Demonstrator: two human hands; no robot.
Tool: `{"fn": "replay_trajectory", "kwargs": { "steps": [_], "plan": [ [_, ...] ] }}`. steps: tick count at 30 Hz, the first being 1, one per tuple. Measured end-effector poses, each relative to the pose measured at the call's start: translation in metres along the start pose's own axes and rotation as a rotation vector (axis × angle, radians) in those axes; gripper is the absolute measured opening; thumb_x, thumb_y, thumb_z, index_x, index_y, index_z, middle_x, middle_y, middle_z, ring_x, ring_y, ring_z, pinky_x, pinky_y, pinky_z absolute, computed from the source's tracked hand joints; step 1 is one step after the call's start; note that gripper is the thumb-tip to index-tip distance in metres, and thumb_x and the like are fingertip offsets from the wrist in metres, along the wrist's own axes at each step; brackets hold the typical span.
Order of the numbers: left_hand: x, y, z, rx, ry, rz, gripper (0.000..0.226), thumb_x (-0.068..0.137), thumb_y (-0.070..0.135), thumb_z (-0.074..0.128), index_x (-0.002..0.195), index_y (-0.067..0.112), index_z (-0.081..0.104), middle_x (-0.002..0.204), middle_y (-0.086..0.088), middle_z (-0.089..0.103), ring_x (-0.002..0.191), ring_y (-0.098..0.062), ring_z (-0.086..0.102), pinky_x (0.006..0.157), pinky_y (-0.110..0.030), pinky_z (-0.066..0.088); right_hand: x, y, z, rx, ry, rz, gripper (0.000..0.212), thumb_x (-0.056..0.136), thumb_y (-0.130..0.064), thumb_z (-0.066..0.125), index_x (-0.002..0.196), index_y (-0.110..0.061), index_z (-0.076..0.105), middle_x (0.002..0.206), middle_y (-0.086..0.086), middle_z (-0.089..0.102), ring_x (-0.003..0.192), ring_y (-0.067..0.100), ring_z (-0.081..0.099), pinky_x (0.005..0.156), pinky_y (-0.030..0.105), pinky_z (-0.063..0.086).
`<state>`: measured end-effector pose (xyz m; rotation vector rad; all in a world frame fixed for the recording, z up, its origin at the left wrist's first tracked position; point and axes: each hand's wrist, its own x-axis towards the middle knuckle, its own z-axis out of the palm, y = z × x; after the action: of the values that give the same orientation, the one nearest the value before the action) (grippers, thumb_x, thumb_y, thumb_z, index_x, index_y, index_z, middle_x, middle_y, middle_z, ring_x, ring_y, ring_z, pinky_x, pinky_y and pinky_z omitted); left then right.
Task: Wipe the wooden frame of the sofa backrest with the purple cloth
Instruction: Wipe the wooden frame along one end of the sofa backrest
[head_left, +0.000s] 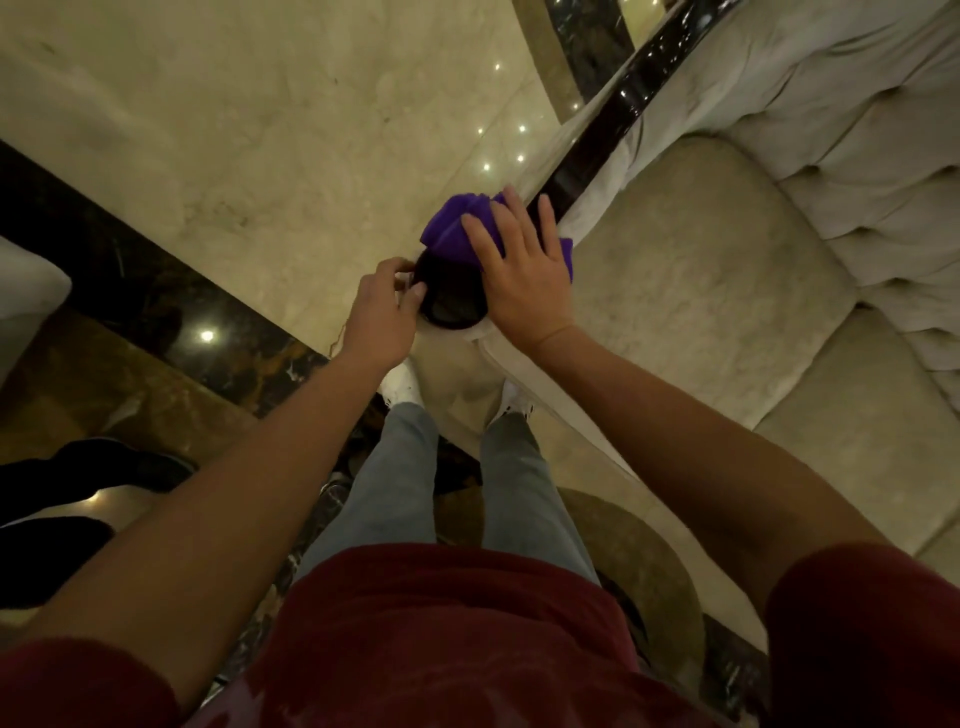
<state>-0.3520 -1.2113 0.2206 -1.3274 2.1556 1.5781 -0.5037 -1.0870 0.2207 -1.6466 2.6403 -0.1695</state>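
The dark glossy wooden frame (608, 135) runs along the top of the beige sofa backrest from the upper right down to a rounded end (452, 306) in the middle of the view. A purple cloth (449, 226) lies bunched on the frame just above that end. My right hand (519, 270) presses flat on the cloth with straight, spread fingers. My left hand (384, 306) is at the left side of the rounded end, its fingers curled round the edge and the thumb on the rim.
The sofa's beige seat cushions (701, 270) and tufted backrest (857, 171) fill the right side. Polished marble floor (234, 130) with a dark border strip (130, 280) lies to the left. My legs and white shoes stand against the sofa end. A dark shoe (130, 467) shows at far left.
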Motion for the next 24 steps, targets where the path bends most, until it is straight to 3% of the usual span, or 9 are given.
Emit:
{"fn": "replay_trajectory", "kwargs": {
  "steps": [4,12,16,19,21,24],
  "plan": [
    [-0.002,0.011,0.007,0.096,0.007,-0.057,0.039,0.109,0.026,0.047,0.145,0.012,0.044,0.139,-0.018,0.051,0.12,-0.036,0.059,0.092,-0.043,0.049,0.006,0.017,-0.014,-0.076,-0.06,-0.1,0.055,0.099,-0.023,0.059,0.152,-0.013,0.047,0.154,0.021,0.047,0.152,0.044,0.03,0.126,0.064,0.013],
    [-0.003,0.011,0.011,0.155,-0.012,-0.076,0.044,0.11,0.029,0.044,0.149,0.01,0.038,0.145,-0.021,0.042,0.121,-0.042,0.055,0.085,-0.038,0.04,0.022,0.025,-0.038,-0.076,-0.045,0.027,0.049,0.101,-0.023,0.056,0.149,-0.014,0.052,0.156,0.018,0.048,0.155,0.041,0.028,0.124,0.065,0.016],
    [-0.009,0.013,0.012,0.175,0.02,-0.059,0.052,0.11,0.034,0.043,0.159,0.021,0.03,0.148,-0.018,0.043,0.125,-0.041,0.055,0.091,-0.046,0.046,0.036,0.033,-0.047,-0.059,-0.038,0.081,0.049,0.099,-0.028,0.053,0.147,-0.015,0.053,0.161,0.017,0.042,0.156,0.04,0.025,0.125,0.064,0.016],
    [-0.015,0.021,0.014,0.225,0.062,-0.027,0.058,0.109,0.035,0.046,0.162,0.029,0.023,0.149,-0.017,0.043,0.122,-0.04,0.058,0.087,-0.048,0.049,0.04,0.037,-0.049,-0.046,-0.024,0.09,0.049,0.098,-0.029,0.053,0.145,-0.015,0.055,0.161,0.017,0.042,0.155,0.04,0.026,0.125,0.063,0.016],
    [-0.017,0.026,0.014,0.3,0.113,0.027,0.066,0.105,0.035,0.055,0.163,0.025,0.023,0.157,-0.017,0.037,0.133,-0.04,0.051,0.097,-0.051,0.049,0.042,0.041,-0.049,-0.013,0.0,0.092,0.048,0.097,-0.03,0.054,0.143,-0.015,0.057,0.159,0.017,0.045,0.154,0.041,0.028,0.125,0.063,0.018],
    [-0.014,0.041,0.018,0.398,0.162,0.139,0.078,0.098,0.036,0.066,0.162,0.018,0.026,0.166,-0.018,0.027,0.15,-0.038,0.032,0.116,-0.053,0.034,0.045,0.049,-0.05,0.011,0.019,0.099,0.05,0.097,-0.034,0.055,0.143,-0.016,0.059,0.158,0.016,0.046,0.154,0.041,0.029,0.125,0.063,0.017]
  ]
}}
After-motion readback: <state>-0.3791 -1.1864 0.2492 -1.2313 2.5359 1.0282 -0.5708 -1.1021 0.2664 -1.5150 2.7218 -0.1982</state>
